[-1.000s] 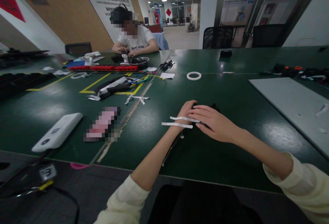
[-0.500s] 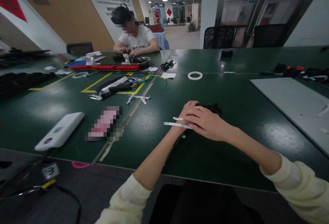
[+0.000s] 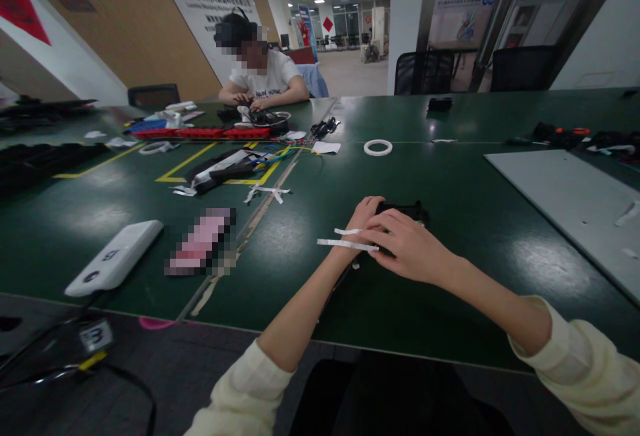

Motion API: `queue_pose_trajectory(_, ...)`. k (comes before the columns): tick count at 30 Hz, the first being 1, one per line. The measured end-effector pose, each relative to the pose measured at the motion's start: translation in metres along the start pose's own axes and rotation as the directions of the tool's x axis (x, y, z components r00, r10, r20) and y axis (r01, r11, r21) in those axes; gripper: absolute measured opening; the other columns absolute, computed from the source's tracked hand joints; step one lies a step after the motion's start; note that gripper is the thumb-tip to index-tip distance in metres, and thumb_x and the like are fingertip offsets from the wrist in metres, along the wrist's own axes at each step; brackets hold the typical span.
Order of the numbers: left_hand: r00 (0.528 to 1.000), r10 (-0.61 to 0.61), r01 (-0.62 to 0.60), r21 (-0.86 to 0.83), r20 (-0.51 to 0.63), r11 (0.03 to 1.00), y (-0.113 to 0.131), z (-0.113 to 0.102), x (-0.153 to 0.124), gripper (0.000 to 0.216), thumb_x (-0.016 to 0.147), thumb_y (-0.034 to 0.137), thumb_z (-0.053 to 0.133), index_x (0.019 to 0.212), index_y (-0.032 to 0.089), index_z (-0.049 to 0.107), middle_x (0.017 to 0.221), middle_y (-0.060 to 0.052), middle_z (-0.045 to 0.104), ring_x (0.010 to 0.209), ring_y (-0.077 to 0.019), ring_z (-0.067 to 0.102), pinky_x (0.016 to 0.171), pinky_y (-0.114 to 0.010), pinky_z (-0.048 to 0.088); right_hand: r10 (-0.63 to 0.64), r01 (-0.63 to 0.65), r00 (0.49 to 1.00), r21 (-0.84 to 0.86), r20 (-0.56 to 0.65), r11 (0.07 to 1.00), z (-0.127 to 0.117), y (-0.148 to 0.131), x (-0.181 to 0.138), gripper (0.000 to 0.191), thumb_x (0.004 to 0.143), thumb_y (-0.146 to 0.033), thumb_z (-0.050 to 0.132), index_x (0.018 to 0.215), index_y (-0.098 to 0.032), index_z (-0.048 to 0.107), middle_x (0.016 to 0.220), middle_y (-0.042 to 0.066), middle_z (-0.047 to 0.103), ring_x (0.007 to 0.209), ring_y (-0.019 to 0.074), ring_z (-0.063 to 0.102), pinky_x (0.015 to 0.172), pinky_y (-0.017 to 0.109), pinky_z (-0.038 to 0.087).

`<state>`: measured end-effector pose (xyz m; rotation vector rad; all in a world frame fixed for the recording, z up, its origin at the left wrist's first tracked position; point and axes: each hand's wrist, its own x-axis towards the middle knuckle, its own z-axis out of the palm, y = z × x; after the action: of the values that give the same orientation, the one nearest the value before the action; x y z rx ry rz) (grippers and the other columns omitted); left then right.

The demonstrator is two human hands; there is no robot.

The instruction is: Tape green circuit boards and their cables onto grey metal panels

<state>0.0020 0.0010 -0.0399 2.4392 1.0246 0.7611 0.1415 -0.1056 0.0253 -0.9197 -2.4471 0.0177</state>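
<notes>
From where I stand, the left hand (image 3: 369, 211) is over the green table (image 3: 475, 189), near its front edge, next to a black device (image 3: 410, 210). The right hand partly covers it; whether it grips the device cannot be determined. Two narrow white items are noted at the left wrist: an upper strip (image 3: 345, 231) and a longer lower strip (image 3: 345, 244). Both lie crosswise, the left end of each projecting beyond the wrist. The right hand (image 3: 411, 246) is above the left, palm down, fingers loosely curled and slightly parted, fingertips at the right ends of the strips. I cannot tell whether it pinches either one. The black device sits on the table behind the hands, largely hidden by them. A white ring (image 3: 378, 153) lies flat farther back. To the left rests a white oblong unit (image 3: 114, 257); to the right, a pale panel (image 3: 560, 203). A co-worker (image 3: 273, 76) in a white shirt is seated opposite, head lowered, hands over dark items
</notes>
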Motion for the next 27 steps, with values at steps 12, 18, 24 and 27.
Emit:
queue_pose_trajectory(12, 0.998, -0.053, 0.053, -0.002, -0.02, 0.999, 0.009, -0.003, 0.0, 0.042, 0.077, 0.012, 0.05, 0.118, 0.017, 0.047, 0.124, -0.011, 0.048, 0.115, -0.024, 0.046, 0.102, -0.039, 0.039, -0.169, 0.186, 0.982, -0.272, 0.085, 0.944, 0.02, -0.005, 0.008, 0.035, 0.094, -0.013, 0.031, 0.122, -0.011, 0.052, 0.12, 0.011, 0.052, 0.107, 0.0233, 0.046, 0.088, 0.04, 0.043)
queue_pose_trajectory(18, 0.998, -0.063, 0.062, 0.029, 0.01, 0.998, 0.011, -0.003, 0.001, 0.039, 0.078, 0.01, 0.049, 0.116, 0.02, 0.048, 0.124, -0.011, 0.048, 0.117, -0.025, 0.045, 0.103, -0.042, 0.037, -0.16, 0.164, 0.986, -0.211, 0.038, 0.964, 0.022, -0.001, 0.006, 0.031, 0.092, -0.011, 0.036, 0.116, -0.011, 0.056, 0.112, 0.012, 0.057, 0.106, 0.0211, 0.049, 0.086, 0.037, 0.045)
queue_pose_trajectory(24, 0.999, -0.035, 0.035, 0.016, -0.017, 0.999, 0.011, -0.004, 0.0, 0.037, 0.079, 0.015, 0.049, 0.116, 0.019, 0.049, 0.122, -0.011, 0.049, 0.116, -0.0252, 0.046, 0.103, -0.042, 0.038, -0.09, 0.076, 0.992, -0.149, -0.088, 0.986, 0.018, -0.002, 0.006, 0.032, 0.093, -0.014, 0.035, 0.114, -0.011, 0.059, 0.105, 0.011, 0.06, 0.099, 0.0193, 0.052, 0.085, 0.036, 0.045)
queue_pose_trajectory(27, 0.999, -0.035, 0.036, 0.017, -0.032, 0.999, 0.009, -0.003, 0.001, 0.037, 0.079, 0.014, 0.05, 0.115, 0.019, 0.05, 0.12, -0.011, 0.05, 0.114, -0.0249, 0.047, 0.102, -0.042, 0.039, -0.113, 0.098, 0.991, -0.181, -0.073, 0.979, 0.02, -0.004, 0.004, 0.034, 0.093, -0.016, 0.034, 0.114, -0.01, 0.059, 0.103, 0.011, 0.06, 0.095, 0.0195, 0.052, 0.083, 0.036, 0.045)
